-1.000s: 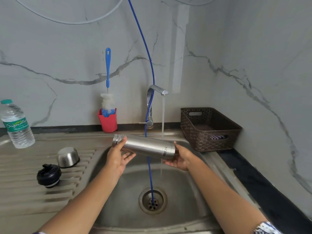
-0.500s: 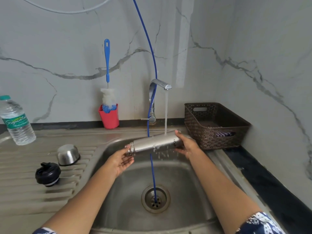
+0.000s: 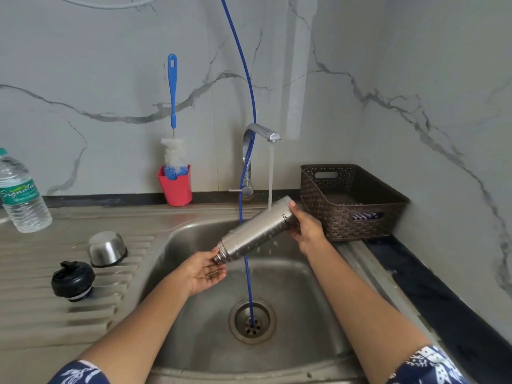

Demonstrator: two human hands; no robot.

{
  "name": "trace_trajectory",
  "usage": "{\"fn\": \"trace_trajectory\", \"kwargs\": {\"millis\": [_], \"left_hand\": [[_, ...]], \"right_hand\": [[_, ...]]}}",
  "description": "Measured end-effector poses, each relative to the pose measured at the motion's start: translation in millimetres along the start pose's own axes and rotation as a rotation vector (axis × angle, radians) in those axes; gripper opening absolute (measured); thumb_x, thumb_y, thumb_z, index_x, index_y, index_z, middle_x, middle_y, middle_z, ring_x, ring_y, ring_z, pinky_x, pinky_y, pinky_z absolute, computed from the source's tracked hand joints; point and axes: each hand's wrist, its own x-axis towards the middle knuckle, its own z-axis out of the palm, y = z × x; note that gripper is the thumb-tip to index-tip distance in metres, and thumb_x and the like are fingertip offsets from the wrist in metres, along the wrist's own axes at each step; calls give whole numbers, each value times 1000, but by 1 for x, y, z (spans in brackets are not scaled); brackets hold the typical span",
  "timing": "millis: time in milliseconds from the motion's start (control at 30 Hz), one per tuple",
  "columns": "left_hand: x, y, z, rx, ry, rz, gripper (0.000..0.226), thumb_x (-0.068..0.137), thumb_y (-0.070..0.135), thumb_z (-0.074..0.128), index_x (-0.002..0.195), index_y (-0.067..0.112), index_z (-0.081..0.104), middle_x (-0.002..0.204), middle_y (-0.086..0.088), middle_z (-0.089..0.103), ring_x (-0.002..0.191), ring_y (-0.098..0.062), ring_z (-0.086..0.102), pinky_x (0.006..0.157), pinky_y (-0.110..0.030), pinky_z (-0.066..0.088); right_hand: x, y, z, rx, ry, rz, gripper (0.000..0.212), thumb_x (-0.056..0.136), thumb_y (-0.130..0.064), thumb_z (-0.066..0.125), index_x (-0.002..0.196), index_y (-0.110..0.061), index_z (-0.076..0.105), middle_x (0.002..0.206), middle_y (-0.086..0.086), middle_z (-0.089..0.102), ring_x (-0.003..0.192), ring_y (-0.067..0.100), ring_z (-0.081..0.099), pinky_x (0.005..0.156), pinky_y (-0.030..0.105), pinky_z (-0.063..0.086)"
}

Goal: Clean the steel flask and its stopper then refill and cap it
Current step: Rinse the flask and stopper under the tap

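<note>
Nearest the camera, two forearms in blue-and-white patterned sleeves are reaching out over a steel sink (image 3: 194,342). A thin blue hose (image 3: 247,275) is hanging down from above and ending in the drain (image 3: 252,320). The left hand (image 3: 203,271) is lying palm up under the open mouth of the steel flask (image 3: 257,231), its fingers released and loosely cupped, their tips touching the neck. The flask is tilting over the basin, mouth down to the left and base up to the right, with droplets falling off it. The right hand (image 3: 307,228) is grasping the base end, its fingers wrapping round it. On the ribbed drainboard to the left, the black stopper (image 3: 72,281) is sitting just beside an upturned steel cup (image 3: 106,248). Further back, a plastic water bottle (image 3: 20,195) is standing at the left edge. A brown woven basket (image 3: 352,200) is sitting to the right of the basin. Against the marble wall, a red cup (image 3: 176,187) is holding a blue-handled bottle brush (image 3: 172,90). The tap (image 3: 260,131) is running, and its stream (image 3: 271,173) is landing on the flask's raised end.
</note>
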Motion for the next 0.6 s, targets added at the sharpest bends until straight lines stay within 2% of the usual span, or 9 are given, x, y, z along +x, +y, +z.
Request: {"fn": "trace_trajectory", "kwargs": {"millis": [100,333,467,600], "left_hand": [[0,-2,0,26,-21,-22,34,95,20,55,116,-6,57,103,-20,62,88,-28,60,70,-35,51],[-3,-4,3,108,-45,-39,34,95,26,53,113,-2,61,108,-17,65,89,-25,60,70,-31,49],[-4,-4,4,122,-38,-33,33,96,27,52,112,0,61,110,-15,65,92,-25,60,71,-31,49],[-4,-6,6,128,-48,-16,30,97,28,49,111,3,61,112,-14,66,96,-26,60,76,-33,50]], "right_hand": [[-1,1,2,-19,-6,-34,37,76,-25,77,103,-8,59,95,7,65,93,19,61,96,42,50],[3,3,3,-3,6,-119,42,72,-31,79,105,-10,62,93,2,65,98,21,57,99,43,43],[0,1,6,-12,-1,-137,49,69,-34,80,108,-9,64,97,4,66,99,21,58,97,40,44],[-3,-2,8,-19,-40,-173,51,75,-31,78,117,-7,62,99,3,65,101,19,57,98,35,42]]}}
